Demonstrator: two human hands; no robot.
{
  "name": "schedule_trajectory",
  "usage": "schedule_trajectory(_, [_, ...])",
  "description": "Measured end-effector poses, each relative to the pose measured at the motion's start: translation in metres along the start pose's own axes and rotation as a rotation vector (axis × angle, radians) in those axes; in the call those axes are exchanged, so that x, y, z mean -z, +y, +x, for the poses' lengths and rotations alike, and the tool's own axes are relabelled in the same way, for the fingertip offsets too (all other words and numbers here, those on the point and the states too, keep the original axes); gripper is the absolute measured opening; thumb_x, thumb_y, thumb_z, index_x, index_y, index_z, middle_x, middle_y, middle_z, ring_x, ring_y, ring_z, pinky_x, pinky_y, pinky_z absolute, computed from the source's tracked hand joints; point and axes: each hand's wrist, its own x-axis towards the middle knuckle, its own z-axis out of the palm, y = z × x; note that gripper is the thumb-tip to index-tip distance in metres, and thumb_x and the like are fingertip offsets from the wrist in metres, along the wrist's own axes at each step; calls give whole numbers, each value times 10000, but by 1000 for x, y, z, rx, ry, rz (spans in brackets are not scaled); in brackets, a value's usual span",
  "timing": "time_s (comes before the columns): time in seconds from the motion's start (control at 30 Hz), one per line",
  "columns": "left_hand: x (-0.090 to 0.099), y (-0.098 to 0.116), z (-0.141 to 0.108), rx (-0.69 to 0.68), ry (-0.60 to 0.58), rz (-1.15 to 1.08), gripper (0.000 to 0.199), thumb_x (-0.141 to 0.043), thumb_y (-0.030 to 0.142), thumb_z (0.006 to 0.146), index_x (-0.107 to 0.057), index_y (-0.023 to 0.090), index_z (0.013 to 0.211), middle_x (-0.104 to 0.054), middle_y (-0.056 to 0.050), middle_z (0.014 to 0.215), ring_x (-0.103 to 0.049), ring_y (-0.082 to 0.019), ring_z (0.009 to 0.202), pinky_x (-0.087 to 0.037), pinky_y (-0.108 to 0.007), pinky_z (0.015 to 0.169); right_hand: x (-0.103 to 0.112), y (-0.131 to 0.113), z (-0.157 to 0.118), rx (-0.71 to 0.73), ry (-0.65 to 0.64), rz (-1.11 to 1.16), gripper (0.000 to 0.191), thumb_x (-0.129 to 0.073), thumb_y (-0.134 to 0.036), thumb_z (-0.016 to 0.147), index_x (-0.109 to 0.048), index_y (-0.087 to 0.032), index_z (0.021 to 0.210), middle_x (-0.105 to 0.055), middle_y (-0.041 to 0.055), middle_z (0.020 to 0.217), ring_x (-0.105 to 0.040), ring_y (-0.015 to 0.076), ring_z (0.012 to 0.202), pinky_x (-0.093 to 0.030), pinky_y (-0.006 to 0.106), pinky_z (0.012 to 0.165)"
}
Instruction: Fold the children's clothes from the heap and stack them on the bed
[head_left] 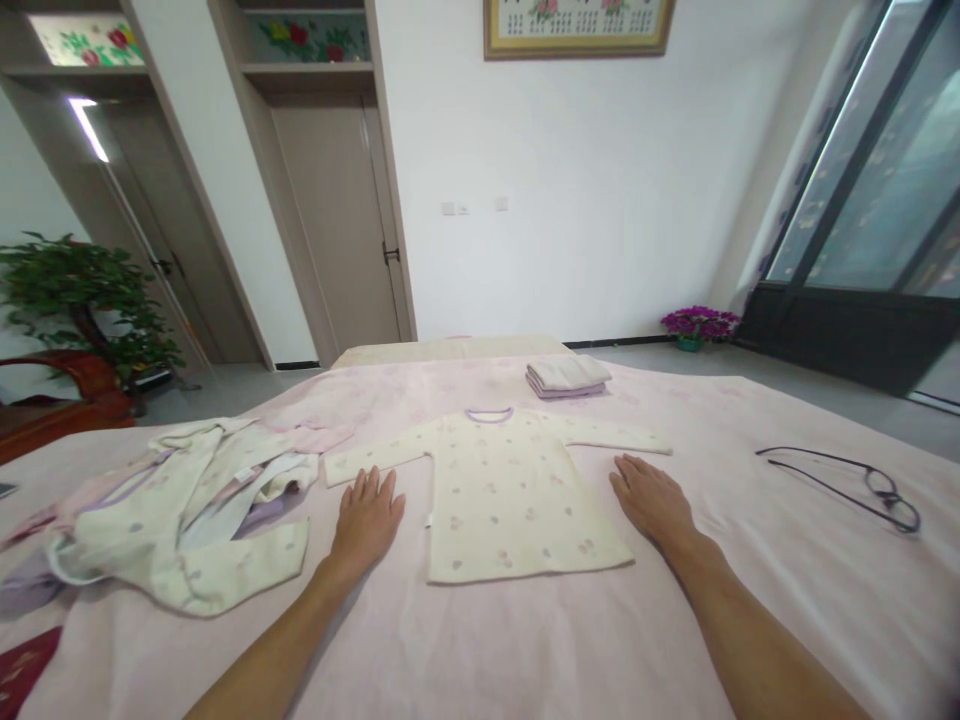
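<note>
A small cream long-sleeved shirt with a pale print and a purple neckline lies flat on the pink cloth, its sleeves spread to both sides. My left hand rests palm down on the cloth, just below the left sleeve and beside the shirt's body, holding nothing. On the other side, my right hand lies flat below the right sleeve, also holding nothing. Fingers of both hands are stretched out and lightly spaced.
Rumpled clothes are heaped at the left. A folded stack lies beyond the shirt. Eyeglasses rest at the right. A dark red item shows at the lower left, and a wooden chair stands past the left edge.
</note>
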Motion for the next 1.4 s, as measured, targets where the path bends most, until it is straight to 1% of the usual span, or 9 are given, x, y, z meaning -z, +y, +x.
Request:
schedule_trajectory(0.1, [3, 2, -2, -46, -1, -6, 566, -299, 440, 989, -408, 184, 1481, -344, -140, 1560, -215, -327, 1468, -205, -482, 1157, 0, 4, 0, 9, 24, 2, 518, -287, -381, 980, -509, -152, 1389, -488, 109, 1461, -466, 262, 1312, -313, 429, 1112])
schedule_trajectory(0.23, [4, 3, -5, -105, 26, -37, 541, -326, 419, 985, -444, 191, 1461, -380, -129, 1542, -223, -316, 1467, -211, -475, 1164, 1, 8, 2, 23, 33, 1, 510, -301, -367, 972, -529, -147, 1371, -516, 113, 1436, -489, 262, 1295, -336, 415, 1106])
schedule_trajectory(0.4, [6, 3, -9, -149, 35, -62, 531, -333, 408, 984, -463, 186, 1448, -388, -131, 1538, -255, -302, 1460, -212, -460, 1176, 1, 10, 5, 19, 44, 3, 510, -300, -361, 968, -556, -136, 1347, -541, 119, 1411, -515, 261, 1272, -360, 406, 1099])
schedule_trajectory(0.57, [10, 4, -10, -170, 6, -89, 536, -326, 402, 985, -448, 179, 1457, -371, -134, 1547, -268, -293, 1457, -213, -469, 1179, -3, 17, 8, 28, 52, 32, 520, -307, -378, 964, -556, -127, 1346, -545, 119, 1408, -520, 266, 1266, -370, 413, 1094])
schedule_trajectory(0.77, [12, 6, -12, -187, 2, -116, 531, -330, 398, 981, -460, 185, 1449, -364, -126, 1550, -261, -286, 1461, -221, -483, 1180, -10, 31, 14, 25, 49, 96, 506, -332, -382, 952, -575, -145, 1326, -559, 108, 1395, -523, 265, 1262, -386, 414, 1085])
schedule_trajectory(0.97, [17, 10, -14, -199, -27, -136, 533, -337, 388, 976, -456, 188, 1455, -351, -121, 1555, -256, -277, 1463, -233, -486, 1182, -9, 34, 14, 28, 67, 127, 503, -334, -383, 943, -591, -148, 1307, -566, 104, 1390, -532, 272, 1254, -384, 426, 1093])
schedule_trajectory(1.1, [15, 9, -13, -206, -27, -149, 534, -342, 394, 973, -458, 194, 1454, -342, -109, 1559, -253, -275, 1464, -221, -497, 1187, -9, 35, 14, 26, 77, 144, 499, -342, -374, 932, -603, -146, 1291, -581, 107, 1373, -539, 269, 1248, -393, 422, 1088])
schedule_trajectory(1.23, [11, 8, -12, -219, -19, -165, 533, -347, 401, 970, -463, 200, 1451, -349, -104, 1557, -253, -278, 1464, -219, -507, 1186, -14, 39, 17, 35, 83, 141, 514, -331, -385, 932, -603, -137, 1292, -581, 108, 1371, -544, 269, 1244, -392, 421, 1091])
schedule_trajectory(1.4, [14, 8, -12, -222, -18, -167, 538, -331, 403, 974, -458, 200, 1456, -352, -113, 1555, -261, -278, 1461, -226, -507, 1185, -22, 45, 20, 33, 83, 146, 515, -340, -402, 928, -604, -154, 1294, -577, 102, 1376, -538, 281, 1252, -386, 432, 1095])
